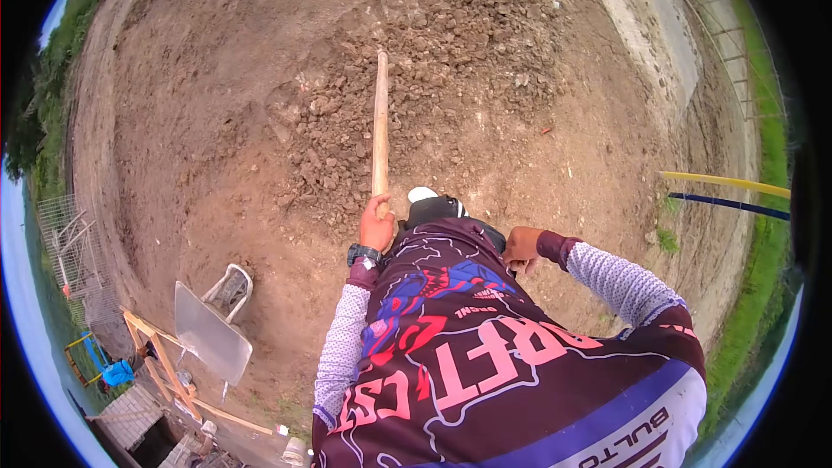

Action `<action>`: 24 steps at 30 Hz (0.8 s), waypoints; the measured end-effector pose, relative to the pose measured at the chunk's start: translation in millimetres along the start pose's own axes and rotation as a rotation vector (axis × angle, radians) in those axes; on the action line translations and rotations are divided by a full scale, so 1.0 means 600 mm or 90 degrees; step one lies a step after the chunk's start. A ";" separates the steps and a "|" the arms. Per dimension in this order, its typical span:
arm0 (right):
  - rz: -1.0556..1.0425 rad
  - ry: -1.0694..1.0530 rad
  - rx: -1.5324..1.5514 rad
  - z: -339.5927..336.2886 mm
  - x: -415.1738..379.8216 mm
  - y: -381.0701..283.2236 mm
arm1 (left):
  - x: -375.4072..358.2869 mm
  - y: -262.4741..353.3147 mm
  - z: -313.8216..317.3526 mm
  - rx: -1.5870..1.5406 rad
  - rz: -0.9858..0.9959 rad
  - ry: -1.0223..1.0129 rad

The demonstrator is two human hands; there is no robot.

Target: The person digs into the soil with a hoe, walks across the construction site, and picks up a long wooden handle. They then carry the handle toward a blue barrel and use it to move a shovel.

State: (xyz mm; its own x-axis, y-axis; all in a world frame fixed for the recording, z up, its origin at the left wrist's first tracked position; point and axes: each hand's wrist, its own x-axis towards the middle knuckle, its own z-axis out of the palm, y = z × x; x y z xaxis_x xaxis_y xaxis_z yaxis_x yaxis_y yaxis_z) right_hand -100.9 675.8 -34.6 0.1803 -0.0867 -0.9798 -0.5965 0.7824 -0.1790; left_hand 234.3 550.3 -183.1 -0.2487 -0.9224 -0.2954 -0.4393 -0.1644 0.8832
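Note:
A long pale wooden tool handle (380, 121) stretches from my left hand (376, 230) up over the broken soil. My fingers are wrapped round its near end, and a dark watch (364, 255) sits on that wrist. No tool head can be made out at the far end. My right hand (523, 250) is at my hip beside the shirt (485, 338), its fingers curled in. Whatever that hand may grip is hidden. Loose clods of earth (485, 35) lie in a heap ahead of me.
To the left stands a wheelbarrow (212, 329). Below it are a wooden frame (156, 355) and a block-lined pit (143, 425). Wire mesh (74, 247) stands at the far left. Yellow and dark blue bars (728, 182) jut in from the right, near a concrete strip (654, 17).

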 end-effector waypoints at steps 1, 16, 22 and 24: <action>0.000 0.013 -0.009 0.003 0.004 0.000 | 0.002 -0.010 0.007 -0.006 -0.005 -0.007; 0.041 -0.003 -0.167 0.042 -0.018 0.003 | -0.099 0.256 0.012 -0.307 -0.232 -0.292; 0.019 0.039 -0.209 0.120 -0.001 0.046 | -0.132 0.131 0.043 0.283 0.020 -0.350; -0.001 0.061 -0.180 0.144 -0.004 0.070 | -0.163 0.156 0.029 0.401 0.023 -0.378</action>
State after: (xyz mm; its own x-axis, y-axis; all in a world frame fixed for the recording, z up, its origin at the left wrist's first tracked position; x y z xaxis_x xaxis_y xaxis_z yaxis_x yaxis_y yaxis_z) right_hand -59.0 762.1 -32.0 0.1151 -0.1559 -0.9810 -0.7932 0.5801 -0.1852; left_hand 202.3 631.3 -78.0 -0.6044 -0.5593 -0.5673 -0.7749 0.2474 0.5817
